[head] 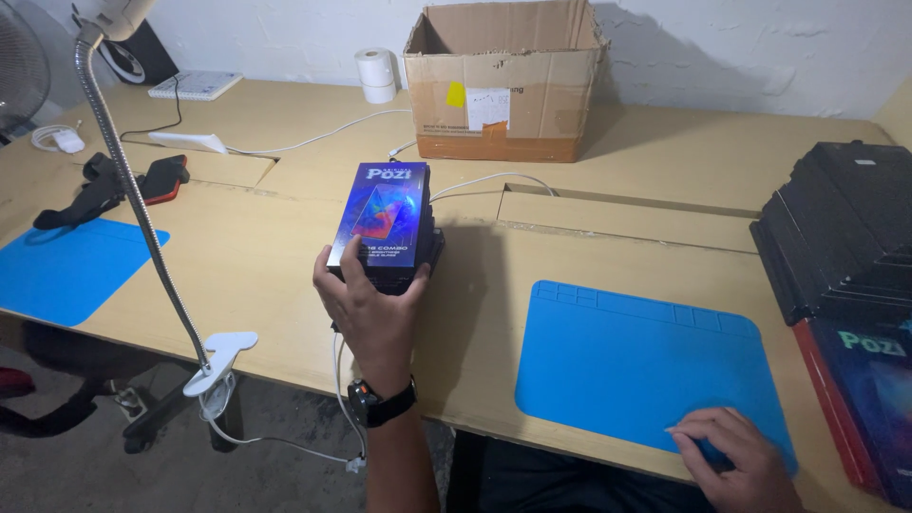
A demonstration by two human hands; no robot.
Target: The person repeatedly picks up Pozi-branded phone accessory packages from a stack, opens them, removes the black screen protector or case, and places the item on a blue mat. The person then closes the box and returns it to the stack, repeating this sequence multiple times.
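Head view: your left hand (372,309) grips the near end of the blue printed box (382,214), which sits on a black stack on the desk (266,256). Your right hand (736,456) rests flat and empty on the blue mat (627,366). Gripped at one end only, the box could slide off if tilted.

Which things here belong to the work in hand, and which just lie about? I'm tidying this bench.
In hand: left hand gripping the purple box; right hand on the blue mat.

Lying about: cardboard carton, tape rolls, clamp lamp.
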